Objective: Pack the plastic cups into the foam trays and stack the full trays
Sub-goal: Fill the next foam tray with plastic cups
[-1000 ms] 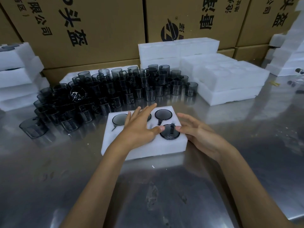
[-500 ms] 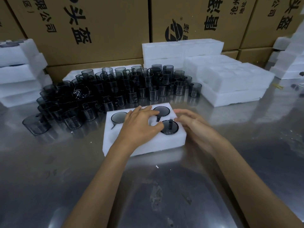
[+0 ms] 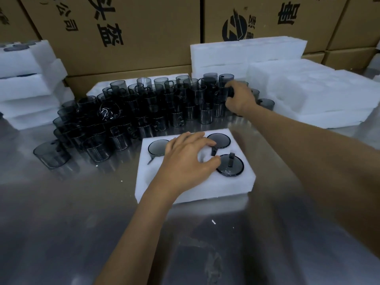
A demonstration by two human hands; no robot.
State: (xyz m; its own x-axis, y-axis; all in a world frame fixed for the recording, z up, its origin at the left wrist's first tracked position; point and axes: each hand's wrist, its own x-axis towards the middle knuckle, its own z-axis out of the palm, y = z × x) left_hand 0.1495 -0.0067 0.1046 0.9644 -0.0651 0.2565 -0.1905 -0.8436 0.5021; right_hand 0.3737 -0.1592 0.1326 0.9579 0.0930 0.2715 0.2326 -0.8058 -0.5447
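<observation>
A white foam tray (image 3: 232,185) lies on the steel table in front of me. Three dark smoked plastic cups sit sunk in its holes: one at the left (image 3: 157,148), one at the back right (image 3: 219,140), one at the front right (image 3: 230,165). My left hand (image 3: 185,159) rests on the tray's middle, fingers spread and bent over it, covering a hole. My right hand (image 3: 239,97) is stretched to the far right end of the crowd of loose cups (image 3: 144,112), fingers curled round a cup (image 3: 228,87) there.
Stacks of white foam trays stand at the left (image 3: 26,85), behind the cups (image 3: 246,52) and at the right (image 3: 312,95). Large cardboard boxes (image 3: 133,31) wall off the back. One cup (image 3: 51,154) stands apart at the left. Bare steel table (image 3: 185,243) lies near me.
My right hand left the tray's right edge and reached back to the loose cups, closing on one. The left hand stayed on the tray. The camera moved closer.
</observation>
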